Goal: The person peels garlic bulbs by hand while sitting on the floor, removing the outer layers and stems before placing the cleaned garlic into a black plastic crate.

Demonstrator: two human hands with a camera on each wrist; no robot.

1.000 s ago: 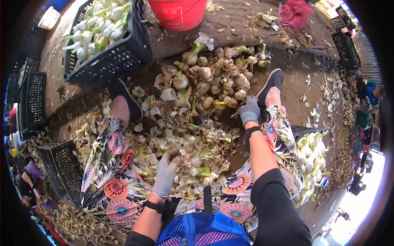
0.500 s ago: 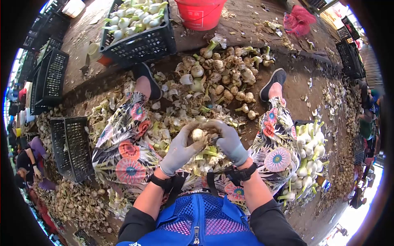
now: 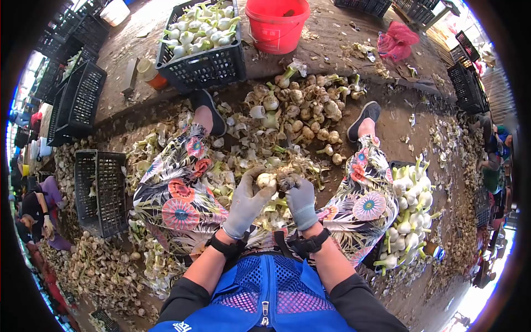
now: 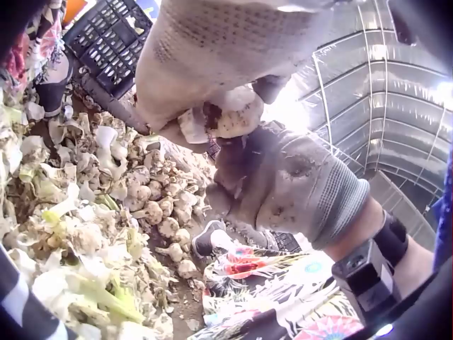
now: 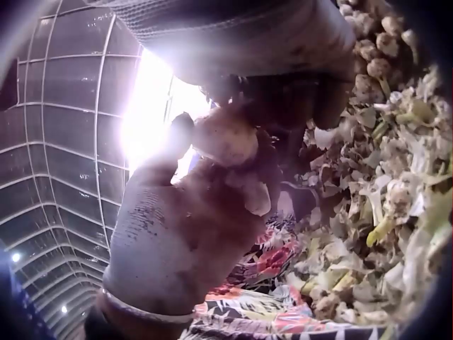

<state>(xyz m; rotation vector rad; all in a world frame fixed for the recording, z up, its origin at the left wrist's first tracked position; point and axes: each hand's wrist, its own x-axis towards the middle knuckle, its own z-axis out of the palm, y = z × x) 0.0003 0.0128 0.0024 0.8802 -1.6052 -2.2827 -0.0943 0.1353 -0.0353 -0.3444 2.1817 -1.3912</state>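
Over the lap, the gloved left hand [image 3: 247, 203] grips a pale garlic bulb [image 3: 266, 181] between thumb and fingers. The right hand [image 3: 301, 202], also gloved, pinches dark, dirty matter at the bulb's right side, its fingers curled close to the left ones. In the left wrist view the bulb [image 4: 236, 113] shows white with brown patches, between both hands. From the right wrist the bulb [image 5: 225, 137] lies against the left hand's [image 5: 184, 234] fingers. Unpeeled garlic [image 3: 315, 105] is heaped between the feet, with loose peelings [image 3: 232, 144] nearer the body.
A black crate of white bulbs [image 3: 202, 69] stands beyond the left foot, beside a red bucket [image 3: 276, 27]. More white bulbs [image 3: 409, 216] fill a container by the right leg. Another black crate [image 3: 100, 193] is at the left. A pink net bag [image 3: 397, 41] lies beyond the right foot.
The hands, apart a second ago with the right one at the garlic heap, came together over the lap. The right hand has since drawn nearer the left around the bulb. The head view has shifted.
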